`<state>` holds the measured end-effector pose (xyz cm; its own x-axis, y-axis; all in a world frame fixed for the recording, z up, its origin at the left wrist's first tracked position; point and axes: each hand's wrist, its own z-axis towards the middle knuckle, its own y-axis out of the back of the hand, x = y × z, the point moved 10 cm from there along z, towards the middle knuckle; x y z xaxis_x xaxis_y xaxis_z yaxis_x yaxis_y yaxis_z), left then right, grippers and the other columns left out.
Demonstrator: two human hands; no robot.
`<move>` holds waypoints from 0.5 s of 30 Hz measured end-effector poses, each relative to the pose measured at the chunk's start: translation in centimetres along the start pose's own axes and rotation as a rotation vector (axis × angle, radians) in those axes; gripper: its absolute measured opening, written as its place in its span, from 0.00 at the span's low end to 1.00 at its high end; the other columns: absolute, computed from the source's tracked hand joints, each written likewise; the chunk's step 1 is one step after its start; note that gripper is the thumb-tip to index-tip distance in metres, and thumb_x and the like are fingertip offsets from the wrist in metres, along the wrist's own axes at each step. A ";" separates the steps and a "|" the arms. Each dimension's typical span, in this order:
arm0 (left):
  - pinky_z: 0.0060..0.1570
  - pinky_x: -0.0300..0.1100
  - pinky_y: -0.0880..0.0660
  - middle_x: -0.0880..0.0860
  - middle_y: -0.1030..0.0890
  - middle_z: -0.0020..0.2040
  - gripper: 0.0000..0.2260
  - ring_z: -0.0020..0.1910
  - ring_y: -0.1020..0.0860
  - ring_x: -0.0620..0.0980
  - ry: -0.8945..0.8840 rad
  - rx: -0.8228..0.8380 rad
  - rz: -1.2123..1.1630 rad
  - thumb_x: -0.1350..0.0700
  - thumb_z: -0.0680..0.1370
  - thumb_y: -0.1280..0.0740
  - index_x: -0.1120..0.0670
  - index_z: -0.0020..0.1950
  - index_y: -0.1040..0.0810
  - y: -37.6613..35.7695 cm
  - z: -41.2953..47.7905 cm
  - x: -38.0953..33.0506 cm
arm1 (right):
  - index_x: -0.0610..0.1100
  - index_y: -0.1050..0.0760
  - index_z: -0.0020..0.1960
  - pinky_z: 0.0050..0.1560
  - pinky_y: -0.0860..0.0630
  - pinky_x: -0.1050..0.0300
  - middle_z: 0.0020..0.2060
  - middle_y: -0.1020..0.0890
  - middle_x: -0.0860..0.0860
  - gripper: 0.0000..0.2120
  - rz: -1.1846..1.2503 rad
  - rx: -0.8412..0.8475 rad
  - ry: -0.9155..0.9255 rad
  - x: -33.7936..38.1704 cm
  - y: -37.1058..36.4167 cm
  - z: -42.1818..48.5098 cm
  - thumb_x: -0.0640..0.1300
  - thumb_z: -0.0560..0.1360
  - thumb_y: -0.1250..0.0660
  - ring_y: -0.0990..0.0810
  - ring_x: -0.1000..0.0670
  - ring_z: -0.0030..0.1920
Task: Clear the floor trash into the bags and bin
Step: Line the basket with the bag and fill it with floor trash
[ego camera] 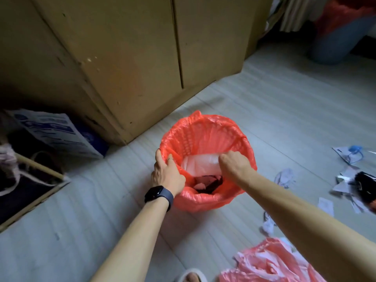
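A round bin (pixel 205 127) lined with a red plastic bag stands on the floor in the middle of the view. My left hand (pixel 167 175), with a dark watch on the wrist, grips the red liner at the bin's left rim. My right hand (pixel 234 166) is inside the bin mouth, closed on a whitish plastic piece (pixel 200 164). Dark trash (pixel 207 185) lies at the bottom of the bin. Scattered paper scraps (pixel 284 178) and a black item (pixel 364 189) lie on the floor to the right.
A tan wooden cabinet (pixel 130 58) rises behind the bin. A cardboard box (pixel 30 192) with a printed flap sits at the left. A second red bag (pixel 272 261) lies at bottom right. A blue object (pixel 355 149) rests on paper at far right.
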<state>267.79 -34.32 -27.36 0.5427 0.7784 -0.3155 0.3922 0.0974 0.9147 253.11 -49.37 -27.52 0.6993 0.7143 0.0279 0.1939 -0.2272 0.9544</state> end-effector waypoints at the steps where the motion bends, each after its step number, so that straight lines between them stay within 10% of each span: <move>1: 0.67 0.50 0.34 0.52 0.58 0.78 0.33 0.70 0.33 0.58 0.008 0.004 0.020 0.56 0.74 0.37 0.51 0.78 0.43 0.0 -0.2 0.0 | 0.43 0.19 0.51 0.39 0.29 0.55 0.50 0.16 0.45 0.12 -0.055 0.039 0.015 0.4 -0.7 0.0 0.36 0.75 0.39 0.18 0.40 0.54; 9: 0.69 0.53 0.38 0.57 0.61 0.78 0.34 0.73 0.39 0.58 0.039 0.019 0.170 0.56 0.74 0.40 0.50 0.79 0.46 -0.5 -0.4 0.0 | 0.50 0.33 0.74 0.73 0.45 0.49 0.73 0.31 0.49 0.22 -0.477 0.354 0.003 0.3 -5.8 1.7 0.49 0.82 0.49 0.37 0.45 0.73; 15: 0.73 0.61 0.49 0.59 0.69 0.77 0.34 0.78 0.58 0.57 -0.018 0.046 0.323 0.51 0.74 0.40 0.51 0.79 0.45 0.0 -0.1 -0.9 | 0.50 0.31 0.72 0.76 0.51 0.46 0.73 0.30 0.47 0.21 -0.374 0.413 0.009 0.5 -5.1 1.1 0.52 0.80 0.44 0.37 0.44 0.75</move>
<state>267.18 -34.95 -27.05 0.6578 0.7530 -0.0158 0.2306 -0.1813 0.9560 253.24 -48.59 -32.66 0.5259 0.8011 -0.2859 0.6822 -0.1965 0.7043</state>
